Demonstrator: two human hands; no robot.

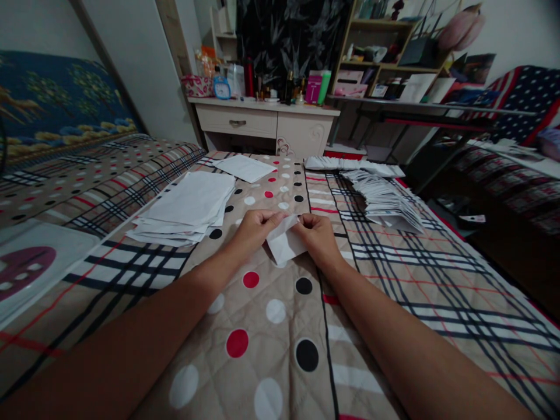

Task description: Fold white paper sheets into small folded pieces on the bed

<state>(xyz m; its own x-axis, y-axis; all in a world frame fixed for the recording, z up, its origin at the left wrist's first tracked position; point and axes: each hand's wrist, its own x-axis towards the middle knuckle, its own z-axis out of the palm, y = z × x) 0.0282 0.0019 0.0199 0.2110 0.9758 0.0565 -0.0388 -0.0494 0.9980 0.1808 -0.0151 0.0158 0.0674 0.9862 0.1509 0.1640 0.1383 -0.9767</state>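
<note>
A small folded sheet of white paper (285,244) is held between both hands above the quilted bedspread (275,361). My left hand (258,228) pinches its upper left edge between thumb and fingers. On the other side, my right hand (318,234) grips the upper right edge with curled fingers. To the left lies a loose stack of flat white sheets (188,204), with a separate white sheet (245,168) farther back. Over on the right, a fanned row of folded white papers (385,198) rests on the bedspread, and another long bundle of folded papers (350,165) lies behind it.
A white dresser (262,125) stands past the bed's far end, with a blue clock (221,87) and bottles on it. Shelves (380,64) rise at the back right. At the left edge lies a white plastic item with a purple print (26,268).
</note>
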